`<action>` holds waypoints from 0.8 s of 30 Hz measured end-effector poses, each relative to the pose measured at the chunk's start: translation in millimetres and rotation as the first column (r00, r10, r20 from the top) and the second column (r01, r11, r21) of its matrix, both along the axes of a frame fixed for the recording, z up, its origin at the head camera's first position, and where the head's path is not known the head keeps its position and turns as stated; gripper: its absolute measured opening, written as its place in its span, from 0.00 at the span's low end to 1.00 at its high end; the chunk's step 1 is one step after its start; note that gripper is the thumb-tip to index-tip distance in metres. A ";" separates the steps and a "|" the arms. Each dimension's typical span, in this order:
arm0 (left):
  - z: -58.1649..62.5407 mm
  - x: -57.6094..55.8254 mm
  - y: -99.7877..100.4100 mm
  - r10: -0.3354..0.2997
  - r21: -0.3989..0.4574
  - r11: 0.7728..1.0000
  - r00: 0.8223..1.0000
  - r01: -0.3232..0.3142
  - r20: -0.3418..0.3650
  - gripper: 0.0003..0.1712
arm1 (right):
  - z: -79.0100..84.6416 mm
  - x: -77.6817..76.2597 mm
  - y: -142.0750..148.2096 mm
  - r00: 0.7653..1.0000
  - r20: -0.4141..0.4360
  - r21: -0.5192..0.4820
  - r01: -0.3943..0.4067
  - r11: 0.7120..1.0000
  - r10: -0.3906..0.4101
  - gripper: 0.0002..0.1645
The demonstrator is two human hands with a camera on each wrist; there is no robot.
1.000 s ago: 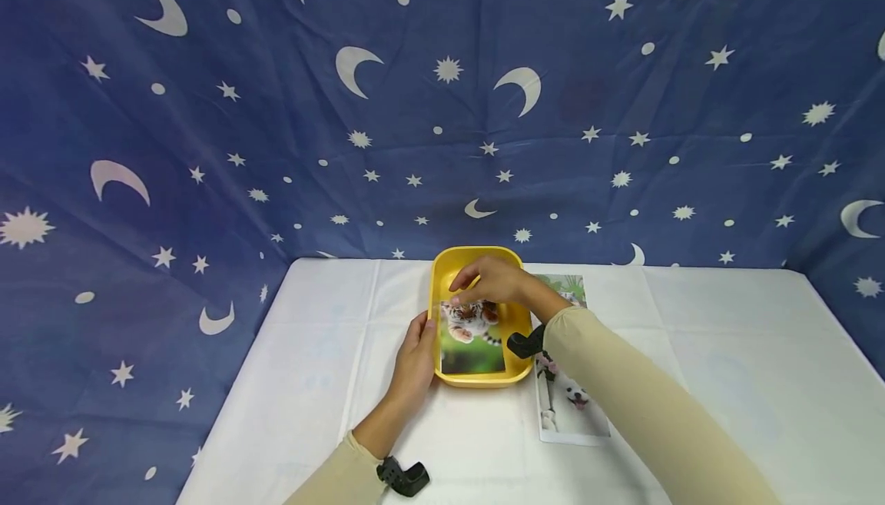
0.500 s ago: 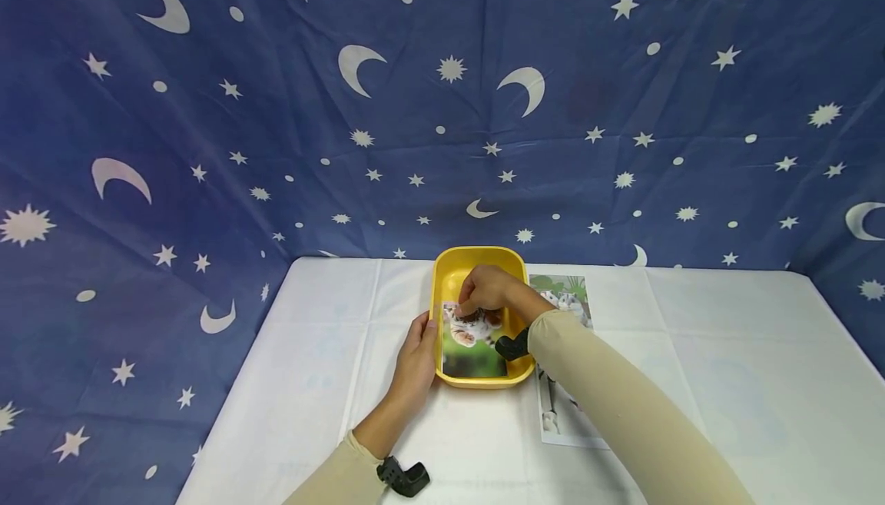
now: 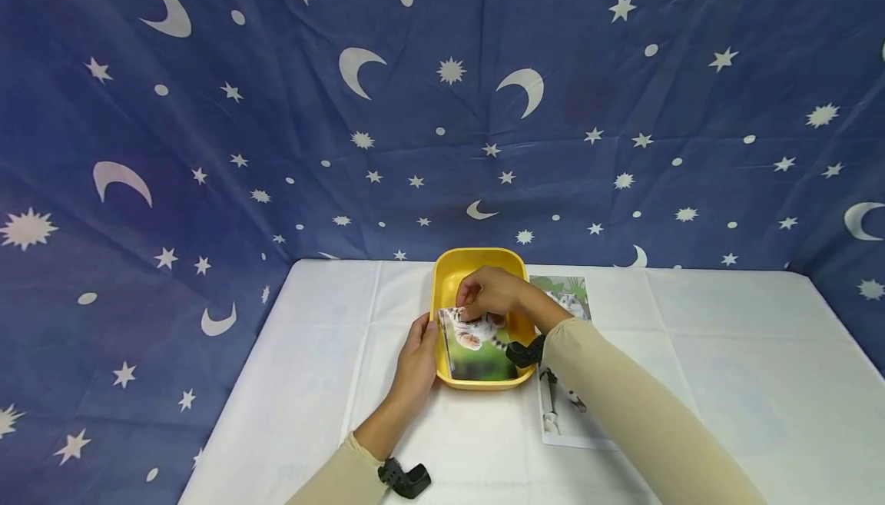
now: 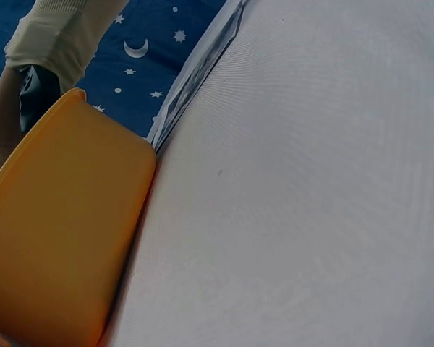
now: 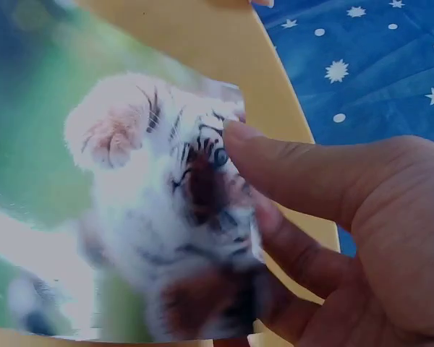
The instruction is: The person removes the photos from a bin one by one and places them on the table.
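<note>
A yellow plastic tub (image 3: 479, 260) stands at the middle of the table's far side. My left hand (image 3: 413, 359) holds its left wall, with the thumb at the rim; the left wrist view shows the tub's orange-looking outer side (image 4: 65, 224) but hardly any of that hand. Inside the tub, my right hand (image 3: 492, 290) pinches the upper part of a picture card (image 3: 480, 365) with a tiger cub on a green background. In the right wrist view, the thumb (image 5: 289, 163) lies on the card's printed face, with fingers behind its edge.
Right of the tub, pictures with a dog (image 3: 568, 420) and pale animals among greenery (image 3: 567, 294) lie on the white cloth (image 3: 726, 351), partly hidden by my right sleeve (image 3: 622, 390). A blue curtain (image 3: 442, 144) with moons and stars hangs behind the table.
My right hand closes its fingers on the card's top. The card turns slightly and its lower edge shifts right. My left hand and the tub stay nearly still.
</note>
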State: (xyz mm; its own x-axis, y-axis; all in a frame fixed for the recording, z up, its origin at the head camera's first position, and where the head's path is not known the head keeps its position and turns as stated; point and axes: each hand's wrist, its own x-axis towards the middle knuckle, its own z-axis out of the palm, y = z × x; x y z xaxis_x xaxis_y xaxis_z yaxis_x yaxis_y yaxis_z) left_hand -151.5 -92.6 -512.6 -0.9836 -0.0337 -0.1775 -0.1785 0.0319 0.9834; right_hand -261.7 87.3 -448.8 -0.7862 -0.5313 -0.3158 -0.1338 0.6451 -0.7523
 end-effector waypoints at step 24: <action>-0.1 0.4 1.5 0.004 0.026 1.000 1.000 -0.005 0.010 0.27 | 7.9 18.7 24.8 0.991 -0.114 -0.142 0.061 0.988 -0.077 0.03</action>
State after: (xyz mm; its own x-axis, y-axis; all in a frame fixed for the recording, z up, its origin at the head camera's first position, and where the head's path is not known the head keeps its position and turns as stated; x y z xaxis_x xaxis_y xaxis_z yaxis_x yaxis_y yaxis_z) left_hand -151.1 -91.1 -512.7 -0.9816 -0.0333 -0.1881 -0.1883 0.0053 0.9821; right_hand -243.0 112.0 -440.8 -0.8500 -0.5062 -0.1457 -0.1859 0.5471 -0.8162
